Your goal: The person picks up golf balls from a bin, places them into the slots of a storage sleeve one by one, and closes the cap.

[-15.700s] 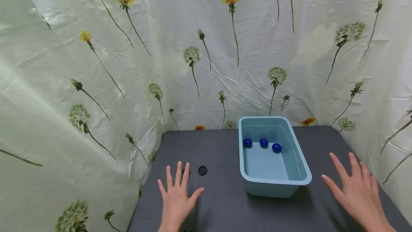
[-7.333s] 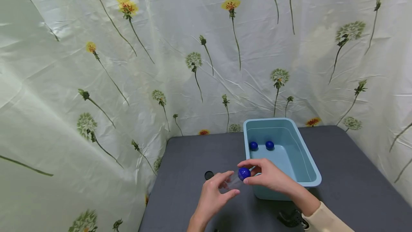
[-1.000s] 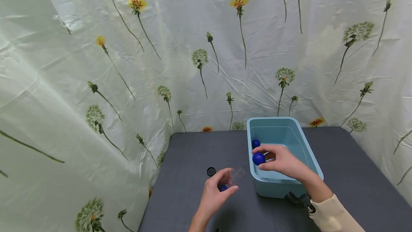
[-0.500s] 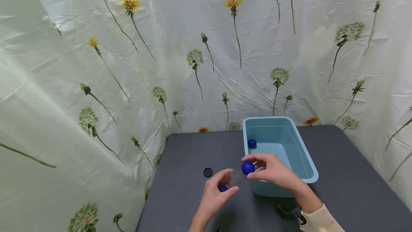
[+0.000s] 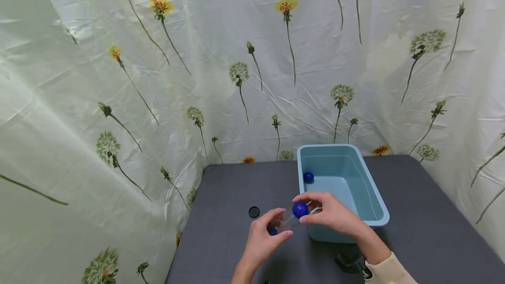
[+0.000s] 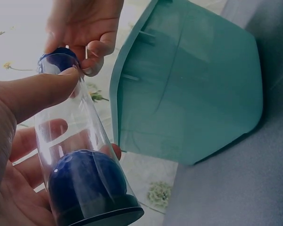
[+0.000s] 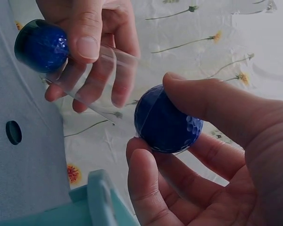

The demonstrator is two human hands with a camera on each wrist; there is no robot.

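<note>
My left hand (image 5: 282, 223) grips a clear plastic tube (image 5: 289, 220), tilted, with one blue ball (image 5: 272, 231) at its closed lower end. In the left wrist view that ball (image 6: 87, 181) fills the bottom of the tube (image 6: 80, 141). My right hand (image 5: 304, 211) pinches a second blue ball (image 5: 300, 209) between thumb and fingers at the tube's open mouth. The right wrist view shows this ball (image 7: 167, 117) close to the tube (image 7: 96, 70). A light blue bin (image 5: 372, 205) stands just right of the hands, with one blue ball (image 5: 308, 177) inside.
A small black cap (image 5: 254, 211) lies on the dark grey table (image 5: 426, 231), left of the hands. A flowered curtain (image 5: 236, 78) closes in the back and both sides. The bin (image 6: 188, 84) sits close beside the tube.
My right hand lifted a blue ball out of the bin and carried it left to the tube's mouth. The left hand has kept holding the tube in place.
</note>
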